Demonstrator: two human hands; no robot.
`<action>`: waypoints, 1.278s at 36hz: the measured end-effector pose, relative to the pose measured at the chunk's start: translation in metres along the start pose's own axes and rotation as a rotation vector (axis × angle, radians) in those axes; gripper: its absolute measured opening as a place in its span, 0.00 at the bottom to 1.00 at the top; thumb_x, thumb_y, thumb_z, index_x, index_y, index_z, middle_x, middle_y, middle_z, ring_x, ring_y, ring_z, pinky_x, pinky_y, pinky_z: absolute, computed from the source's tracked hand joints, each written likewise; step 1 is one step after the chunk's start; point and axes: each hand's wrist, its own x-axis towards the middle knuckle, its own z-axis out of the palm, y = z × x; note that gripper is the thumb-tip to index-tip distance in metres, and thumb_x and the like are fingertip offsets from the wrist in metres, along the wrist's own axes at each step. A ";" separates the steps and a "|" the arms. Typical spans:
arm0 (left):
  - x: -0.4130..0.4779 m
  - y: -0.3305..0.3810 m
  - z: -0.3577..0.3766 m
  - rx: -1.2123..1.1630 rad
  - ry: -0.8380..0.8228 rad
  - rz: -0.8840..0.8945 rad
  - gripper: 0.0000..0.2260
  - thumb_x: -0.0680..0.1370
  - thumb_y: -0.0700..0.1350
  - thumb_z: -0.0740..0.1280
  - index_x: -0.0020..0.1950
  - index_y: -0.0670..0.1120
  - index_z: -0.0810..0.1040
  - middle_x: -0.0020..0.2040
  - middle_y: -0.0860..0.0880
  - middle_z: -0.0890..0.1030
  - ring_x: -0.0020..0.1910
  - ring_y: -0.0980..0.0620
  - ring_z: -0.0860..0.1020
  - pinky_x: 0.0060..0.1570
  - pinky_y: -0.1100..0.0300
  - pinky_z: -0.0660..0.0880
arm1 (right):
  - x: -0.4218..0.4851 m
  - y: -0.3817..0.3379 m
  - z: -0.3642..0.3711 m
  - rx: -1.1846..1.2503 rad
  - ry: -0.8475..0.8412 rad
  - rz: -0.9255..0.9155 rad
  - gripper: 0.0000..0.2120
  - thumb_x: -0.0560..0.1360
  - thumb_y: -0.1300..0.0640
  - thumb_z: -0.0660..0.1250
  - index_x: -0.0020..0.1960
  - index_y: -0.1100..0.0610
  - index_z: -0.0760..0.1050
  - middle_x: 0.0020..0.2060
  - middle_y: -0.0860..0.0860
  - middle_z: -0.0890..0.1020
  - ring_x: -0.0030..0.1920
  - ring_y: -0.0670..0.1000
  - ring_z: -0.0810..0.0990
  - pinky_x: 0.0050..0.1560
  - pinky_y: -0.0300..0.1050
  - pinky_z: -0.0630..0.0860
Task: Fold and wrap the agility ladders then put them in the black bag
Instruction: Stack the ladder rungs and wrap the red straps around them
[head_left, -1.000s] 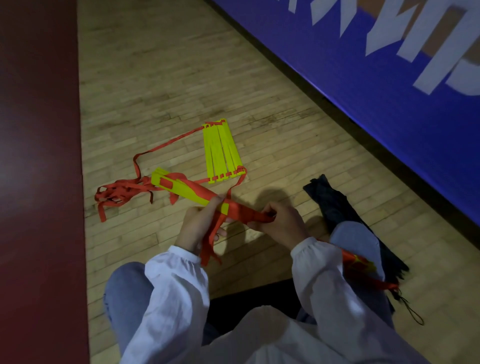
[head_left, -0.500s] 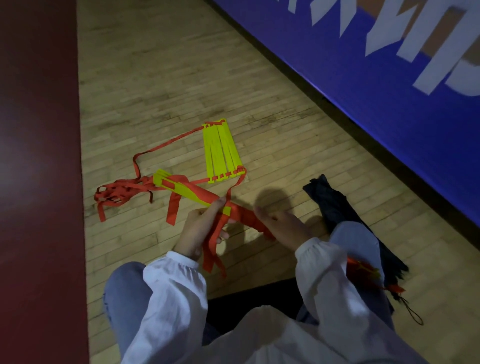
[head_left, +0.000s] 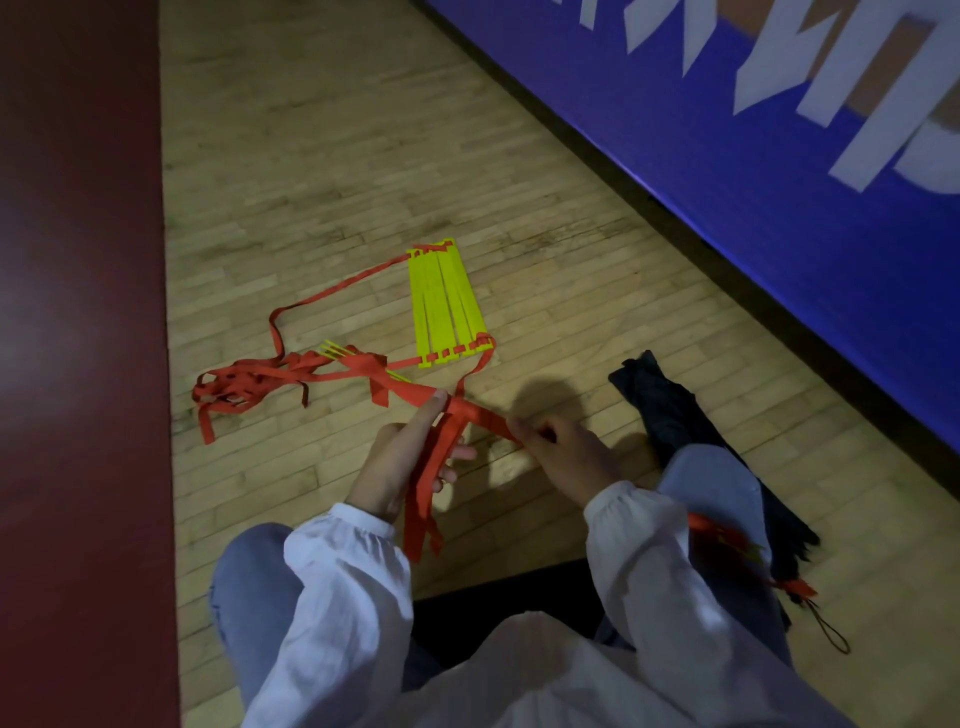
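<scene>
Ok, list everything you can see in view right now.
Ladder bundle: one, yellow rungs in red strap, held above floor.
Flat rungs: one group, yellow, floor ahead.
Loose strap: one tangle, red, floor left.
Black bag: one, floor right.
Second bundle: one, red-yellow, by right knee.
Floor: wood, light brown.
Wall banner: one, blue, right.
Left hand: one, grips ladder bundle.
Right hand: one, pinches its strap.

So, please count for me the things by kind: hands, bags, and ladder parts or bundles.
Hands: 2 (left hand, right hand)
Black bag: 1
Yellow rungs lying flat: 1 group
Half-wrapped bundle in the hands: 1
Red-and-yellow bundle by the right knee: 1
Total: 6
</scene>
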 end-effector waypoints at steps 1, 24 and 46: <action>0.000 0.000 0.000 -0.011 0.011 0.002 0.26 0.77 0.60 0.61 0.46 0.36 0.80 0.44 0.37 0.84 0.22 0.51 0.75 0.21 0.65 0.70 | 0.000 0.000 0.001 0.001 0.003 0.001 0.28 0.71 0.27 0.53 0.44 0.52 0.72 0.34 0.47 0.74 0.39 0.52 0.76 0.41 0.46 0.69; 0.000 -0.004 0.001 -0.039 0.042 0.110 0.13 0.81 0.39 0.58 0.40 0.36 0.74 0.32 0.41 0.83 0.16 0.52 0.71 0.16 0.67 0.65 | 0.001 0.005 -0.007 0.140 -0.091 -0.021 0.25 0.74 0.35 0.62 0.50 0.58 0.78 0.39 0.49 0.79 0.42 0.49 0.79 0.40 0.40 0.69; -0.002 0.000 0.001 -0.102 -0.108 0.049 0.18 0.81 0.51 0.60 0.48 0.36 0.79 0.41 0.40 0.85 0.22 0.51 0.77 0.20 0.64 0.71 | 0.001 0.001 -0.014 0.292 0.056 0.001 0.14 0.71 0.43 0.72 0.49 0.53 0.79 0.42 0.47 0.81 0.45 0.48 0.80 0.49 0.45 0.75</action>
